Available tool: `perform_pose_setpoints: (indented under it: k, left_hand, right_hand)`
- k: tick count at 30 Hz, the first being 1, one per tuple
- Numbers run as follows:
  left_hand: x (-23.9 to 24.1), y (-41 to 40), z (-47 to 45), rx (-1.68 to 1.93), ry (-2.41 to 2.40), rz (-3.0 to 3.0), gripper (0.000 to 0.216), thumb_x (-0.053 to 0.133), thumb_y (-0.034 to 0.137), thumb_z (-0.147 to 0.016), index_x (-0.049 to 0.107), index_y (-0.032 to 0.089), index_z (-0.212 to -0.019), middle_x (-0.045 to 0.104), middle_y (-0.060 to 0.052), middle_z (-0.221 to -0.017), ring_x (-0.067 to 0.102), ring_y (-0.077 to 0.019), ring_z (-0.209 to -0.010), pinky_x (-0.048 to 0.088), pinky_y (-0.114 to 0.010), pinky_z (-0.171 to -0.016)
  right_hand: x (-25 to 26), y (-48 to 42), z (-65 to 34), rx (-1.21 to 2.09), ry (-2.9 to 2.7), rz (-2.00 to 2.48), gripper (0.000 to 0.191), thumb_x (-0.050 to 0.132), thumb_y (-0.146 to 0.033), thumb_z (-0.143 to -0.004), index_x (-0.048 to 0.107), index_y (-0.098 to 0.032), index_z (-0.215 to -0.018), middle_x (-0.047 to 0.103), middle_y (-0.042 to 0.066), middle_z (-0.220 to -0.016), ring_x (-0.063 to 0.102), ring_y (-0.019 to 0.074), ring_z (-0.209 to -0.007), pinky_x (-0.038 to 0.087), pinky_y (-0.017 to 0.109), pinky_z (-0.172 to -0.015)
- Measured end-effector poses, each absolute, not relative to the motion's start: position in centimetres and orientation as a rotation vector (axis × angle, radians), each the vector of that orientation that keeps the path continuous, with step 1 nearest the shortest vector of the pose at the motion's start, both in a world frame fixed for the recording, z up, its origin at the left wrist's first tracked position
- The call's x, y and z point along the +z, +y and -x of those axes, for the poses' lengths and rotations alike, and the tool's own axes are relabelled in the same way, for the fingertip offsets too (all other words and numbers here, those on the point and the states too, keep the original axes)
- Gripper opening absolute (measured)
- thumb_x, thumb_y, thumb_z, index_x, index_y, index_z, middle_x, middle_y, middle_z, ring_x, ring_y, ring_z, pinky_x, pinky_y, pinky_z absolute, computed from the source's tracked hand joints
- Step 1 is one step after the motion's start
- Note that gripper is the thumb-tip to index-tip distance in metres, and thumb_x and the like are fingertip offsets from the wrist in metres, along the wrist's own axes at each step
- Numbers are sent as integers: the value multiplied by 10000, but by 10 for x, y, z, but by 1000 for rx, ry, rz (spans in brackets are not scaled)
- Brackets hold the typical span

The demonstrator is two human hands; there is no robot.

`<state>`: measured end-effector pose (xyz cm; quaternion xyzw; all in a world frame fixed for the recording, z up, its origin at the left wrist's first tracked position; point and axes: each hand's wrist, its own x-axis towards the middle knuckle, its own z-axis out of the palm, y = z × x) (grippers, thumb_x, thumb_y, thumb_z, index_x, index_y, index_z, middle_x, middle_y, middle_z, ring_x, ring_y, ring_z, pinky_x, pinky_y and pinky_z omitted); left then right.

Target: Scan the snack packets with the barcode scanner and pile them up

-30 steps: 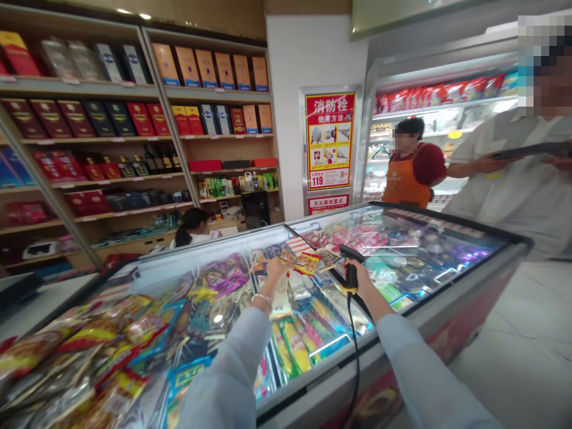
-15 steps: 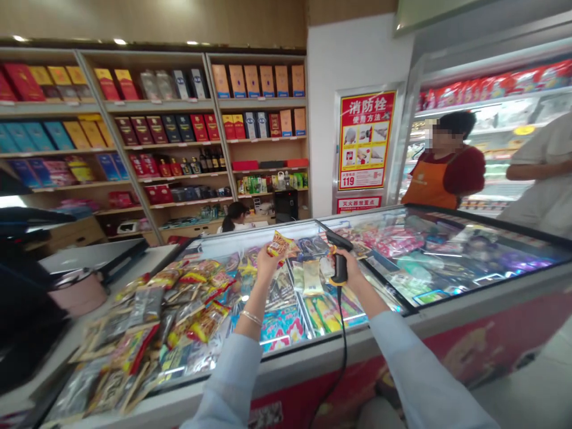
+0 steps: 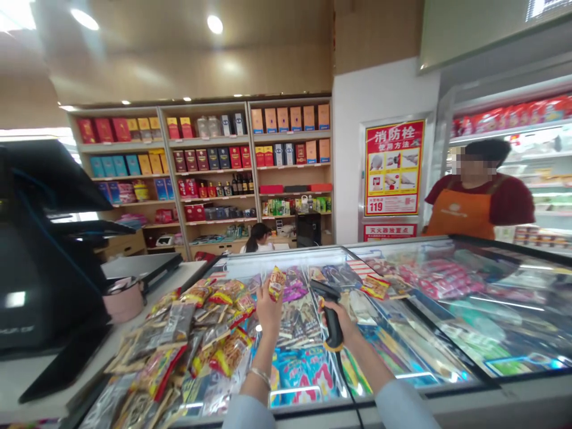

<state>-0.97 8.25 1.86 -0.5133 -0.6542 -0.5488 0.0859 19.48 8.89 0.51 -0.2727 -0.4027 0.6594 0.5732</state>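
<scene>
My left hand (image 3: 269,313) is closed on a small yellow-and-red snack packet (image 3: 277,283), held upright above the freezer glass. In my right hand (image 3: 347,329) is a black-and-yellow barcode scanner (image 3: 333,328), gripped by its handle. Its head points up and left towards the packet, with a gap between them, and its cable hangs down over the freezer. Left of my hands lies a heap of snack packets (image 3: 230,351), some yellow and red, some grey-brown. Another yellow-and-red packet (image 3: 375,286) rests on the glass to the right of the scanner.
A glass-topped chest freezer (image 3: 485,384) spans the front, with frozen goods beneath. At left stand a black checkout screen (image 3: 44,250) and a pink container (image 3: 124,301). A person in an orange apron (image 3: 465,211) is beyond the freezer; another person (image 3: 257,238) sits near the shelves (image 3: 214,170).
My view has tilted up and turned left. The held packet now stands more upright. A packet right of the scanner now shows plainly. The person in white at far right has left view.
</scene>
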Motion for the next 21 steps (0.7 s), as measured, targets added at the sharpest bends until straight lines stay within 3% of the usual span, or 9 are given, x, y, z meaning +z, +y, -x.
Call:
perform_pose_setpoints:
  k: [10,21]
  left_hand:
    - [20,74,24,-1515,-1917,1318,508,535,263,-844,473,211,-1346,547,-109,-1040,574,-236,-931,472,-331,-779]
    - [19,73,26,-1356,-1958,1248,489,534,232,-833,515,201,-1321,557,-125,-1072,545,-251,-970,452,-311,-751]
  right_hand:
    - [12,64,-187,1649,-1084,569,236,704,-355,-629,650,-140,-709,649,46,-610,502,97,-369,401,208,-349]
    - [14,61,-186,1705,-1099,560,184,682,-322,-622,647,-144,-648,649,41,-573,505,102,-354,378,207,-331]
